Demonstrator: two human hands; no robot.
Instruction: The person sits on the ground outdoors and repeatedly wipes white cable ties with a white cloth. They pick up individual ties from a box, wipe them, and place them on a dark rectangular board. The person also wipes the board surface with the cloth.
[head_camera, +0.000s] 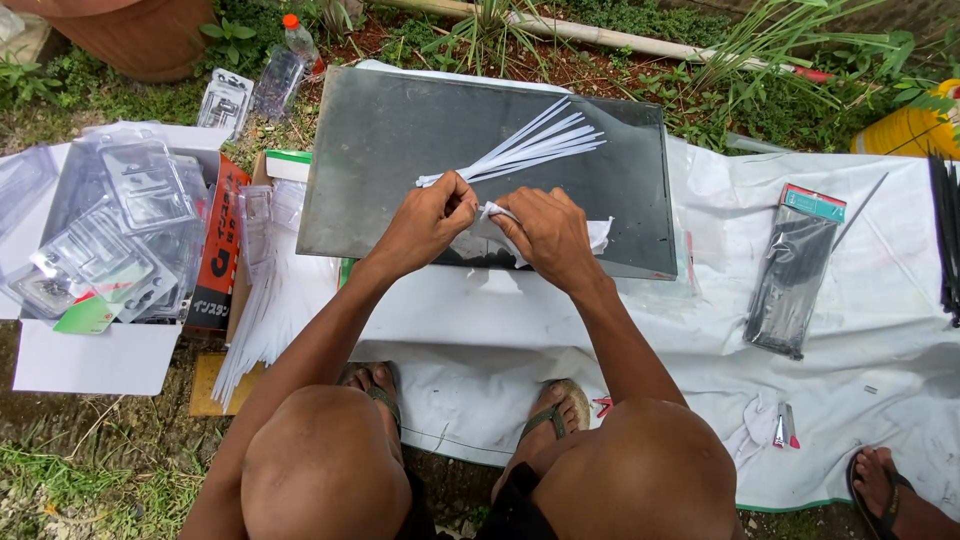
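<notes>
Both hands on the bundle of white cable ties (520, 150), which lies on the dark board (380, 160). Left hand (425, 222) fingers closed round the bundle's near end. Right hand (548, 235) fingers pinched shut on a white paper strip (598, 232) at that same end. Bundle's long axis runs from the hands up and to the right, tips fanning out. Hands nearly touching; left sits on the ties proper. Pack of black ties (795, 270) well apart to the right on the white sheet (880, 330).

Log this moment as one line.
left hand: grips white ties | right hand: pinches white wrap | surface: grey board | nearby: black ties pack
</notes>
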